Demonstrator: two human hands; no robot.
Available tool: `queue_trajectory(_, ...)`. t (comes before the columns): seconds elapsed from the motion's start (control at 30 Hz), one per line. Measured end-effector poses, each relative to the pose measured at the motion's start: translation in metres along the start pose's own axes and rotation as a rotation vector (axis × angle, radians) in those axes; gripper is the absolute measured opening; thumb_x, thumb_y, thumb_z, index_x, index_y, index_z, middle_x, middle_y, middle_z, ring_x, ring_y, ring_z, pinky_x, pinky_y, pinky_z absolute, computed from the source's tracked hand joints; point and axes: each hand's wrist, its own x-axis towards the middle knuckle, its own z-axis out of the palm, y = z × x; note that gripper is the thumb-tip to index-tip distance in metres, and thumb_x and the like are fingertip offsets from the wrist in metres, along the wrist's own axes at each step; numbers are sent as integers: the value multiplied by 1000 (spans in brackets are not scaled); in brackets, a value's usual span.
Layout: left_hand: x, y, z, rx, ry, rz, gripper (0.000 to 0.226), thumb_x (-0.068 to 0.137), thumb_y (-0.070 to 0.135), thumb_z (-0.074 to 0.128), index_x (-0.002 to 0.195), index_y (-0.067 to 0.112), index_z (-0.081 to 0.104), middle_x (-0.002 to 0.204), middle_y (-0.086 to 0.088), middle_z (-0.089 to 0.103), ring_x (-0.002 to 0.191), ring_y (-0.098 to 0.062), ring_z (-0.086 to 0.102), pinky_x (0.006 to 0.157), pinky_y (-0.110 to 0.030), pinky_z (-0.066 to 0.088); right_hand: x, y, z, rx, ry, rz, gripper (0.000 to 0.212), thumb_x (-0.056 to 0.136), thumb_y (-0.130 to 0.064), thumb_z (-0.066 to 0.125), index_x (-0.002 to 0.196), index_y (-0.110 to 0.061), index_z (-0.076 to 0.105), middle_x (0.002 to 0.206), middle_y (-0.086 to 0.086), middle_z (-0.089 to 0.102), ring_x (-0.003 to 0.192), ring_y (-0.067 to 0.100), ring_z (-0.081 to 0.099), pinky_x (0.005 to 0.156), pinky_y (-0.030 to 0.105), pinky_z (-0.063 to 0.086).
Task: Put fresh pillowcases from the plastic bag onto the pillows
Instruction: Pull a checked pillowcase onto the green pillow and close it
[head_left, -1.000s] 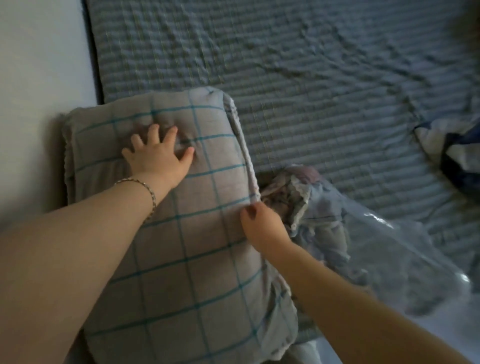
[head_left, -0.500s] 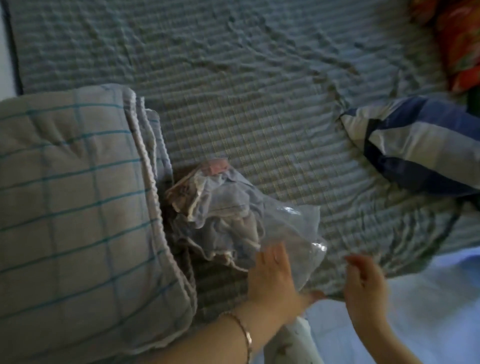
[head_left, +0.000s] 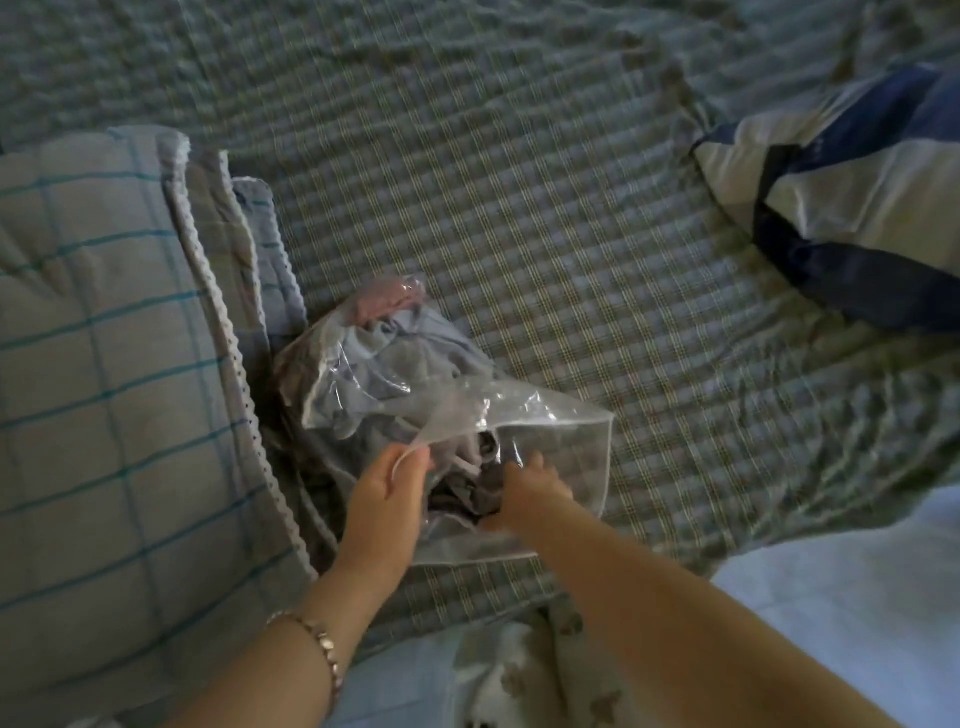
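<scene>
A clear plastic bag (head_left: 550, 415) stuffed with folded grey-blue cloth (head_left: 395, 364) lies on the bed beside a pillow in a grey case with teal grid lines (head_left: 114, 374). My left hand (head_left: 387, 499) pinches the upper flap of the bag's mouth and lifts it. My right hand (head_left: 527, 491) reaches into the opening, its fingers curled round dark grey fabric (head_left: 467, 493) inside. A second pillow in a blue, navy and white case (head_left: 852, 208) lies at the right.
A checked green-grey bedspread (head_left: 519, 182) covers the bed. Its near edge folds over a pale blue sheet (head_left: 857, 613) at the lower right. A printed cloth (head_left: 519, 675) lies under my right forearm.
Both hands left the grid pillow and came to the bag. The left hand has lifted the bag's flap, and the right hand has gone into the opening. The view swung right.
</scene>
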Motion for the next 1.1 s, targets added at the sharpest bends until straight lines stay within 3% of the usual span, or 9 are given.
queue_trajectory(0.17,2,-5,-6,85,38,-17,27,99,30,36,82,20,54,78,8,55,72,-3,50,57,-17,34,-17,-2,2,152,174,-166,33,93,-32,47,122,-19,55,131,6,41,117,28,44,99,36,40)
queue_trajectory(0.37,-6,30,-56,116,63,59,28,100,23,34,81,16,53,78,3,54,77,-15,49,66,-26,35,-148,-36,-91,686,423,-462,22,97,-24,45,93,-8,59,92,-4,56,80,10,54,74,22,46)
queue_trajectory(0.47,-15,59,-103,43,113,33,34,99,14,34,71,10,53,69,-7,53,71,-22,49,64,-33,37,-228,-57,-139,891,476,-603,29,95,-19,46,85,6,54,69,5,49,63,19,44,56,28,39)
queue_trajectory(0.57,-24,89,-150,105,138,-71,29,98,12,37,107,-4,59,108,-20,61,99,-33,58,83,-36,46,-299,-78,-172,1080,517,-690,31,92,-15,50,66,0,44,57,3,40,54,17,37,51,24,35)
queue_trajectory(0.67,-44,120,-179,71,71,-33,45,86,24,58,121,-5,53,123,-22,57,109,-36,57,85,-35,50,-340,-97,-198,1216,522,-665,20,85,-22,56,71,-8,50,61,8,42,53,18,40,47,21,38)
queue_trajectory(0.77,-79,161,-194,-68,-25,295,76,72,18,75,137,11,37,137,-3,42,125,-21,42,103,-40,39,-366,-120,-215,1104,544,-667,31,90,-13,51,59,-14,45,55,5,38,52,18,38,51,25,34)
queue_trajectory(0.87,-110,204,-194,46,-196,514,55,67,38,71,117,23,55,115,4,59,115,-13,54,93,-29,45,-386,-141,-225,943,516,-720,49,89,-8,50,42,-18,49,37,0,43,35,12,40,43,21,32)
queue_trajectory(1.0,-128,229,-200,-42,-38,519,23,81,24,70,100,11,68,92,-3,67,93,-19,64,72,-24,47,-416,-143,-254,861,671,-725,43,90,-7,53,49,-13,43,33,-4,39,32,9,39,36,15,28)
queue_trajectory(1.1,-136,243,-199,-83,122,515,20,83,22,67,95,6,67,90,-12,68,87,-26,64,77,-36,50,-437,-121,-288,492,994,-642,25,86,-18,62,65,-10,50,55,0,50,57,12,51,55,22,36)
